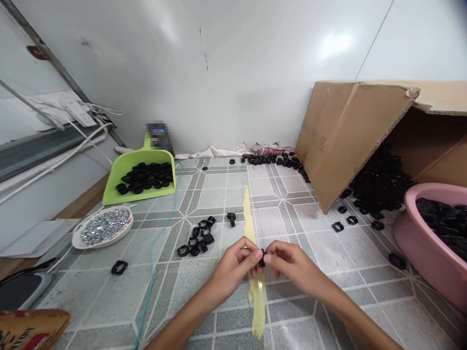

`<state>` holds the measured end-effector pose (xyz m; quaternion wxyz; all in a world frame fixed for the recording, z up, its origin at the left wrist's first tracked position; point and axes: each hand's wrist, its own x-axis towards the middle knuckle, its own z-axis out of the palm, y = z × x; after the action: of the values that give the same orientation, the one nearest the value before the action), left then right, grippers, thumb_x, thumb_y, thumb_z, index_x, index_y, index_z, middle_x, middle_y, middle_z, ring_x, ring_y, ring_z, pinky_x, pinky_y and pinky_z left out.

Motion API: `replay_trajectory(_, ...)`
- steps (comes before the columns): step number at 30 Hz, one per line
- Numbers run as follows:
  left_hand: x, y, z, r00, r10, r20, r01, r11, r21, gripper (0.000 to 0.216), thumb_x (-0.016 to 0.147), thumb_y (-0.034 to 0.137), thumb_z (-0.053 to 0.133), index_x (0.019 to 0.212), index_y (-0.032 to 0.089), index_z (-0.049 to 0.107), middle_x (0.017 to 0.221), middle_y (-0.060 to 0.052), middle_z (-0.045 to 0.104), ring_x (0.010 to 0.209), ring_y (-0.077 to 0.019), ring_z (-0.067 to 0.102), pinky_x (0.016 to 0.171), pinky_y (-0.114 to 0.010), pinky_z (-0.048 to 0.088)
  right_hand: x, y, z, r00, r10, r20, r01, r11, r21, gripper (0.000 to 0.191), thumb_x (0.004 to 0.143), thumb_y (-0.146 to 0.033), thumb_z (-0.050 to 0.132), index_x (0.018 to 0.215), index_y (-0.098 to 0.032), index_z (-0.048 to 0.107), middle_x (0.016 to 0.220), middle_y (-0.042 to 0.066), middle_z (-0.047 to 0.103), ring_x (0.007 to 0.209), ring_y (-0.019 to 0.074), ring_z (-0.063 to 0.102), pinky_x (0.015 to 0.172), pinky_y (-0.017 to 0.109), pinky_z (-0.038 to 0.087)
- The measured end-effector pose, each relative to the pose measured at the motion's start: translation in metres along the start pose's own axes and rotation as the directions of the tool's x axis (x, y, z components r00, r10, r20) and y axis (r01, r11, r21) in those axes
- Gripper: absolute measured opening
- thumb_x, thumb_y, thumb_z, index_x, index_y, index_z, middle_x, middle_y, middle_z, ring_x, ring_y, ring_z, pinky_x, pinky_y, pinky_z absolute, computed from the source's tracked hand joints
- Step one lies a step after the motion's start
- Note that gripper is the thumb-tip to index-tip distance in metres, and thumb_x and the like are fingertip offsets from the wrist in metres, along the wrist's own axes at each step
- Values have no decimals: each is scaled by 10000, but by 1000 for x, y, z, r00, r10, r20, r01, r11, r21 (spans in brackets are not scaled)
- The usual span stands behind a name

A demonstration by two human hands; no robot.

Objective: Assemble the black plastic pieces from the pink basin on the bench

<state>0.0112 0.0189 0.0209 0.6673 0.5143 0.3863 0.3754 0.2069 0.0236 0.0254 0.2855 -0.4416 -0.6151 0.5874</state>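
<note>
My left hand [239, 262] and my right hand [292, 265] meet over the middle of the tiled-pattern surface. Between their fingertips is a small black plastic ring-like part [262, 258], pinched from both sides and mostly covered by the fingers. Below the hands runs a ragged yellow strip [258, 311] on the surface. To the left of my left hand lies a loose cluster of similar black ring parts [194, 241], and another black part [231, 218] with a stem sits closer to the strip.
A green dustpan [109, 189] holds black parts at the back left, near a white dish [76, 238] of shiny metal pieces. On the right, a tipped cardboard box [324, 141] spills black parts beside a pink tub [412, 233]. A teal cord [151, 265] crosses the surface.
</note>
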Motion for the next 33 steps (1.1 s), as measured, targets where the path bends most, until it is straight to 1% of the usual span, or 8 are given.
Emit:
replay_trajectory(3,-1,1,1,1000,-5,4,6,1000,-20,378,868,538,691,869,180,572,712,-6,675,611,-123,576,620,-240,432,0,1,0,999,42,-3,-42,999,-11,504,1020,-553,426,729,-170,580,621,-7,547,594,133,513,591,262,387)
replay_trajectory(6,0,1,0,1000,-13,-28,12,999,-35,375,877,537,681,861,178,572,677,6,651,601,-117,557,612,-235,417,-2,-3,-2,998,-52,35,52,999,5,345,968,-531,568,938,-190,603,783,-4,592,709,140,535,635,250,400)
replay_trajectory(9,0,-2,-2,999,-24,-27,23,999,-49,363,901,525,657,868,174,575,660,14,627,588,-110,537,603,-234,402,-5,-8,-1,995,-93,37,94,995,-39,296,963,-493,598,945,-198,616,835,1,592,758,146,527,668,255,403)
replay_trajectory(13,-2,-6,2,1000,-1,-24,1,1000,-6,340,913,515,642,920,181,576,716,6,629,636,-125,557,630,-246,412,-5,-4,6,999,-15,36,15,1000,-3,389,1013,-517,480,816,-195,575,715,-8,571,681,141,541,648,265,419)
replay_trajectory(16,-8,-5,8,991,111,-76,-97,980,174,262,956,463,595,979,204,567,850,-17,652,805,-168,603,743,-276,442,-3,4,10,996,77,44,-83,987,141,447,999,-569,454,740,-205,458,600,-52,445,548,115,502,521,238,349)
replay_trajectory(22,-21,-7,9,967,252,-22,-192,785,589,148,1014,348,518,1088,228,562,957,-40,652,889,-201,609,817,-304,441,-2,6,12,978,185,96,-207,913,351,422,940,-577,521,751,-204,461,582,-88,310,437,75,377,428,206,275)
replay_trajectory(27,-17,-7,3,930,352,103,-309,600,738,127,1020,309,513,1100,229,570,984,-56,648,908,-222,591,833,-324,442,-1,6,15,983,165,85,-185,916,356,426,960,-537,473,694,-204,447,570,-79,336,426,87,443,429,212,379)
replay_trajectory(33,-16,-8,-2,887,376,269,-400,333,854,129,1035,273,472,1055,199,576,997,-89,661,927,-245,574,854,-351,424,2,9,16,973,215,84,-231,896,379,373,947,-481,474,695,-207,438,557,-84,328,397,76,421,389,194,341)
